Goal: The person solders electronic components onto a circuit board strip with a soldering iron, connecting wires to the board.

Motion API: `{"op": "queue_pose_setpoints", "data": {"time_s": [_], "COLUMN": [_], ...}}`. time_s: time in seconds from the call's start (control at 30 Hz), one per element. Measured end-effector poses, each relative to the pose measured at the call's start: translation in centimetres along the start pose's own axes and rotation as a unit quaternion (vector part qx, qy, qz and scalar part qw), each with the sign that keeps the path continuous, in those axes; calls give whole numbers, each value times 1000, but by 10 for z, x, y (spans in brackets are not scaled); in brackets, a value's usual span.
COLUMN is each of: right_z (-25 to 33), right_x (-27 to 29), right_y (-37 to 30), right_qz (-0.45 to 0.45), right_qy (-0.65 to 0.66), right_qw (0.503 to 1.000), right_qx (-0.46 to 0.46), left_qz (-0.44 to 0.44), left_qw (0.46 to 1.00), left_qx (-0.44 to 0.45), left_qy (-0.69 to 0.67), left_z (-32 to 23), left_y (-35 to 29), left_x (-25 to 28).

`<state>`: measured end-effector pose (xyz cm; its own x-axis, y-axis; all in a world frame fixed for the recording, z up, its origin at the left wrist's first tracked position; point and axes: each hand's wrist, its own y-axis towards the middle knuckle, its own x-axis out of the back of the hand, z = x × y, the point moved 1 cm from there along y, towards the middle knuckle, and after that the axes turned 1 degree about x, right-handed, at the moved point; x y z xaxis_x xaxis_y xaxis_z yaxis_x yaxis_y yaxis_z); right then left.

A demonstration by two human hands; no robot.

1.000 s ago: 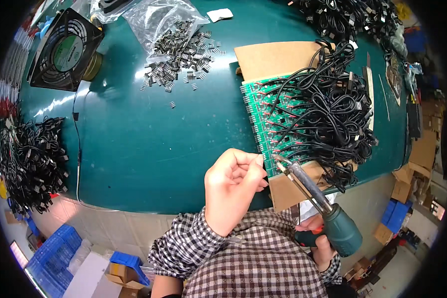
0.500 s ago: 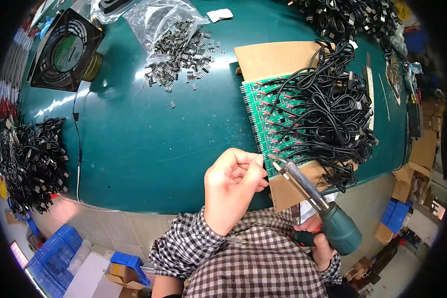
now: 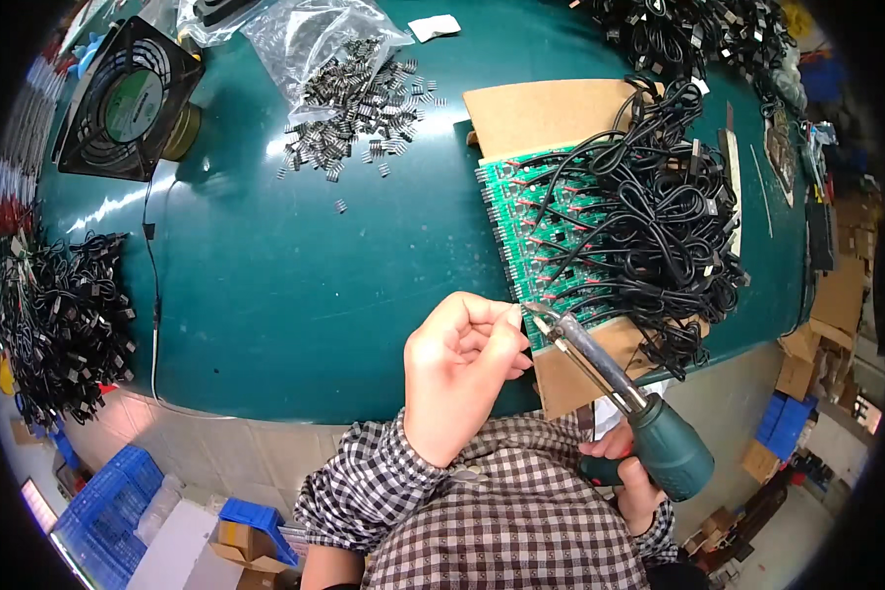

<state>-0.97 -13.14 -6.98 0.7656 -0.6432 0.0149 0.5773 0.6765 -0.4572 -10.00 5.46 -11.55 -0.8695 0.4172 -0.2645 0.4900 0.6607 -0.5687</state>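
Note:
My left hand (image 3: 462,366) is closed in a pinch at the lower left edge of the green circuit boards (image 3: 517,226). What sits between its fingertips is hidden or too small to make out. My right hand (image 3: 631,482) grips a soldering gun (image 3: 671,447) with a green body and a long metal barrel. The gun's tip meets the board edge right beside my left fingertips. Black cables (image 3: 659,226) with red wire ends run off the boards to the right in coiled bundles. Brown cardboard (image 3: 551,113) lies under the boards.
Small pin connectors (image 3: 359,113) lie in a heap by a clear plastic bag (image 3: 315,39) at the back. A black fan (image 3: 128,103) stands at the far left. More cable bundles (image 3: 64,324) hang at the left edge, and another cable pile (image 3: 688,39) is at the back right.
The soldering gun has shifted slightly left, its tip now closer to my left fingertips. My left hand has stayed in place.

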Motion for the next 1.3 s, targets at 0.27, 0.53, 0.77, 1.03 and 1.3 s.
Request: {"op": "queue_pose_setpoints", "data": {"time_s": [0.27, 0.53, 0.77, 1.03, 1.3], "right_z": [1, -1, 0, 2, 2], "right_x": [0, 2, 2, 0, 2], "right_y": [-4, -6, -8, -2, -3], "right_qz": [-2, 3, 9, 4, 30], "right_qy": [-5, -4, 22, 3, 42], "right_qw": [1000, 1000, 999, 1000, 998], "right_qx": [-23, -25, -25, -10, -36], "left_qz": [-5, 13, -3, 10, 10], "left_qw": [1000, 1000, 1000, 1000, 1000], "left_qx": [0, 6, -7, 7, 2], "left_qy": [9, -3, 7, 1, -2], "left_z": [0, 2, 2, 2, 3], "left_y": [0, 0, 0, 0, 0], "left_x": [0, 2, 1, 2, 2]}}
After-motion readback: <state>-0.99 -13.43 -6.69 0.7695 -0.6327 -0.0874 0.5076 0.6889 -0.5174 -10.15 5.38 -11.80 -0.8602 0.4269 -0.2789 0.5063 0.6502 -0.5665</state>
